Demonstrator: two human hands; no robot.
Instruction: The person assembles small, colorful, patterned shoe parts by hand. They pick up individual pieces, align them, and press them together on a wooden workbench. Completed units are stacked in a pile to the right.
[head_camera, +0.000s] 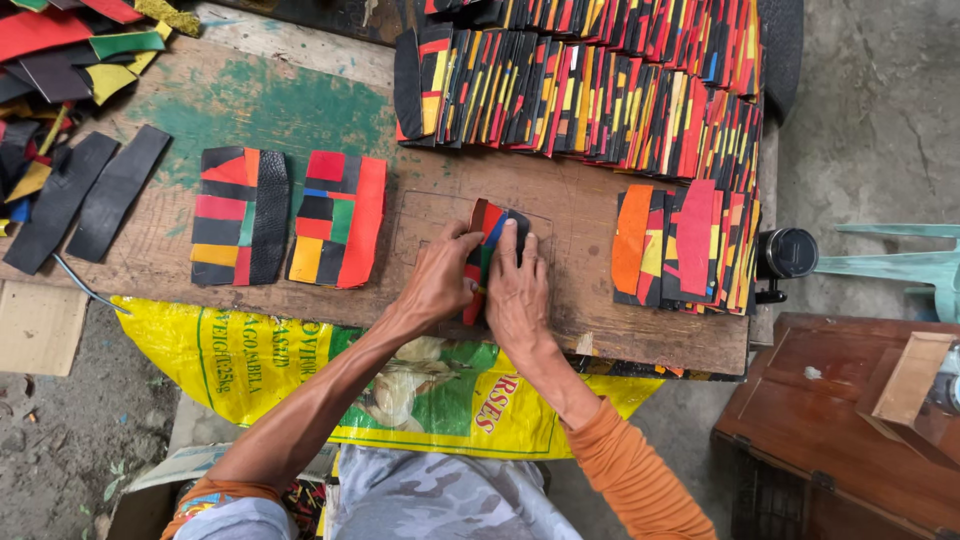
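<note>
- Grey patterned trousers (440, 495) and orange sleeves (640, 480) sat lowest in view, with a yellow printed sack (250, 360) hanging off the bench edge.
- Both hands met at the bench's middle: the left hand (437, 280) and right hand (518, 290) lay flat, fingers closed over a multicoloured patchwork piece (490, 235), pressing it down on the wood.
- Doing this well likely meant even pressure from both palms, edges kept square, strips not sliding.
- Two finished patchwork panels (285, 217) lay to the left, well apart from the hands; black strips (90, 195) lay further left.
- Rows of stacked pieces (590, 90) filled the far side, another stack (685, 245) on the right.
- Worn wooden bench (590, 310), green-stained; concrete floor (870, 120); brown wooden box (840, 420) at right.
</note>
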